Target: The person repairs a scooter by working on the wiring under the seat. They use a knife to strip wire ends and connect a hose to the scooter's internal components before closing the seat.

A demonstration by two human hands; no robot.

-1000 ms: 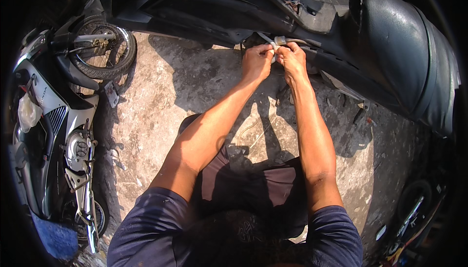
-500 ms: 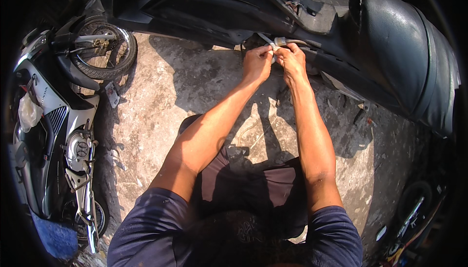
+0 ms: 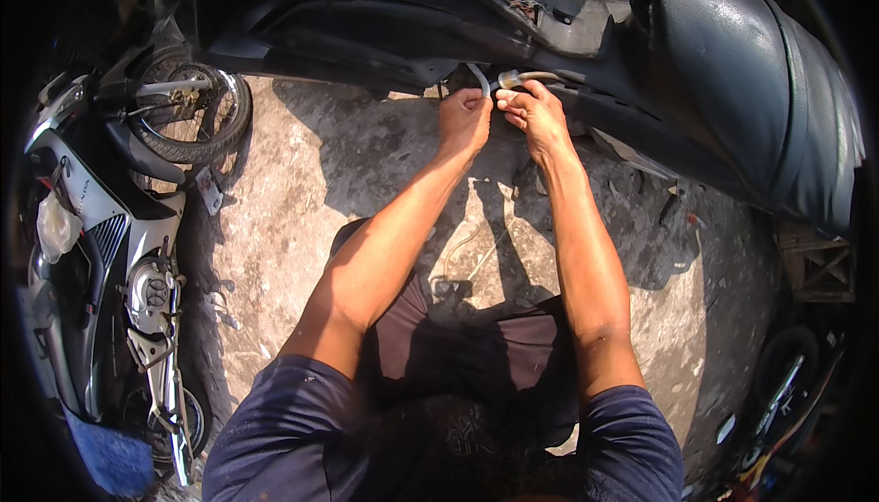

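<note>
Far left: second motorcycle (image 3: pixel 101 255) lying on the concrete floor (image 3: pixel 302 190), front wheel (image 3: pixel 188 113) up top, well clear of me. Centre: my left hand (image 3: pixel 464 120) is closed around a short grey hose (image 3: pixel 480 78) curving out from under the black scooter body (image 3: pixel 385 26). Just beside it, my right hand (image 3: pixel 534 115) pinches a small clear fitting (image 3: pixel 509 79) with a thin pale tube running right. Hose end and fitting sit close together; can't tell if they're touching. Right: black seat (image 3: pixel 751 90) of the same scooter, above my right forearm.
</note>
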